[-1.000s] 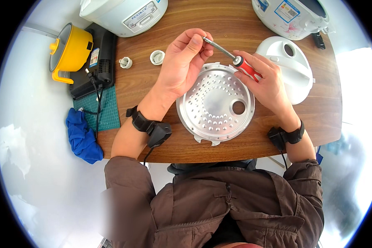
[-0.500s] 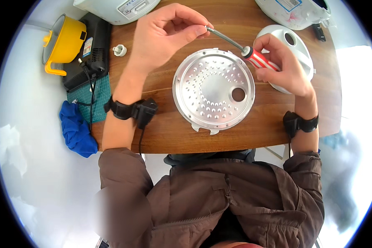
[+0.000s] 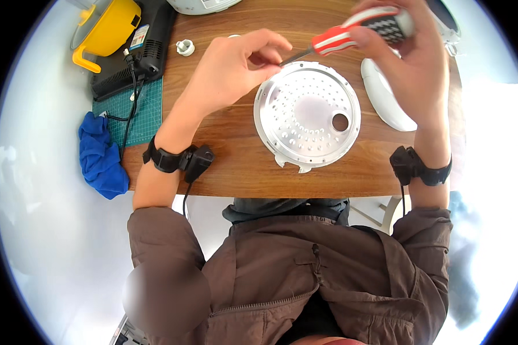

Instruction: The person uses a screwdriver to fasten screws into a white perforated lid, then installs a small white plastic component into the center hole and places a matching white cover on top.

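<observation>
My right hand (image 3: 411, 69) is wrapped round the red, white and black handle of a screwdriver (image 3: 332, 40), its shaft slanting down to the left. The screwdriver's tip ends at the pinched thumb and fingers of my left hand (image 3: 230, 72), above the upper left rim of a round metal plate (image 3: 312, 112). Whatever sits between those fingertips is too small to make out. The plate lies flat on the table, with rings of small dimples or holes, one larger round hole at its right and small tabs along its near edge.
A white plastic cover (image 3: 383, 95) lies right of the plate, partly behind my right hand. At the left are a small white cap (image 3: 185, 47), a yellow pot (image 3: 112, 29), a black appliance (image 3: 155, 46) with a cord, a green cutting mat (image 3: 147, 115) and a blue cloth (image 3: 101, 155).
The screwdriver tip and my left fingers have come down to the plate's upper left rim. My right hand has risen and tilted the handle up. The whole view has shifted somewhat.
</observation>
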{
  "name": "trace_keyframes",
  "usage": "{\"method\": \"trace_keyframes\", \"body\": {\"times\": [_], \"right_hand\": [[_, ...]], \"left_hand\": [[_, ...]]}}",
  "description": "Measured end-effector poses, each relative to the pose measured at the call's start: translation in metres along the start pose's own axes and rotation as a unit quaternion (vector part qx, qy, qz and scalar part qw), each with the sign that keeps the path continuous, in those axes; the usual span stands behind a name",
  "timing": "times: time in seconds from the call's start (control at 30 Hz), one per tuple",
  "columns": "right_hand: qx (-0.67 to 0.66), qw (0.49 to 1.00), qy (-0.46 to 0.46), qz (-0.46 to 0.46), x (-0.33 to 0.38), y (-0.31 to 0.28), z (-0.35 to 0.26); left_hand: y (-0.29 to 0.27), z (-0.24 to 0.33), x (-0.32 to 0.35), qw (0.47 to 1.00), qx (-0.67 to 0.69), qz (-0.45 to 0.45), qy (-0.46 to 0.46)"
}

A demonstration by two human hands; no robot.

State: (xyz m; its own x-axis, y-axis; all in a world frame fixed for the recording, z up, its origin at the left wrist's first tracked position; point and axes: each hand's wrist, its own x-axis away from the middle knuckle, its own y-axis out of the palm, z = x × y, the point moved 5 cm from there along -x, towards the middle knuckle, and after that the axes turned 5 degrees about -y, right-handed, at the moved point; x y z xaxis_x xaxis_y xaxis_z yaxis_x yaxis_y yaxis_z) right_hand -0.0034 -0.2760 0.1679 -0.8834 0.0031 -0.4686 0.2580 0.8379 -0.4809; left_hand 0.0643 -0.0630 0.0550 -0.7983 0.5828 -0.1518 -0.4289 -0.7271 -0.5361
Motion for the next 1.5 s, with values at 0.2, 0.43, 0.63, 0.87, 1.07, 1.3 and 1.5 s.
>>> {"method": "trace_keyframes", "body": {"times": [0.2, 0.43, 0.63, 0.87, 1.07, 1.3, 1.5], "right_hand": [[0.077, 0.951, -0.227, -0.197, -0.014, 0.037, -0.029], [0.080, 0.920, -0.277, -0.266, -0.017, 0.063, -0.053], [0.078, 0.923, -0.271, -0.264, -0.013, 0.067, -0.049], [0.069, 0.921, -0.283, -0.260, -0.014, 0.073, -0.028], [0.026, 0.912, -0.302, -0.277, -0.013, 0.073, -0.032], [0.182, 0.874, -0.302, -0.335, -0.017, 0.066, -0.055], [0.156, 0.880, -0.343, -0.290, -0.020, 0.068, -0.044]], "left_hand": [[0.007, -0.013, 0.021, 0.998, 0.015, -0.050, -0.031], [0.010, -0.033, 0.024, 0.993, 0.096, -0.062, -0.026], [0.010, -0.035, 0.025, 0.995, 0.066, -0.067, -0.024], [0.012, -0.041, 0.024, 0.993, 0.071, -0.092, -0.035], [0.014, -0.052, 0.022, 0.991, 0.092, -0.096, -0.025], [0.012, -0.049, 0.022, 0.985, 0.139, -0.100, -0.029], [0.013, -0.056, 0.022, 0.988, 0.108, -0.108, -0.027]]}}
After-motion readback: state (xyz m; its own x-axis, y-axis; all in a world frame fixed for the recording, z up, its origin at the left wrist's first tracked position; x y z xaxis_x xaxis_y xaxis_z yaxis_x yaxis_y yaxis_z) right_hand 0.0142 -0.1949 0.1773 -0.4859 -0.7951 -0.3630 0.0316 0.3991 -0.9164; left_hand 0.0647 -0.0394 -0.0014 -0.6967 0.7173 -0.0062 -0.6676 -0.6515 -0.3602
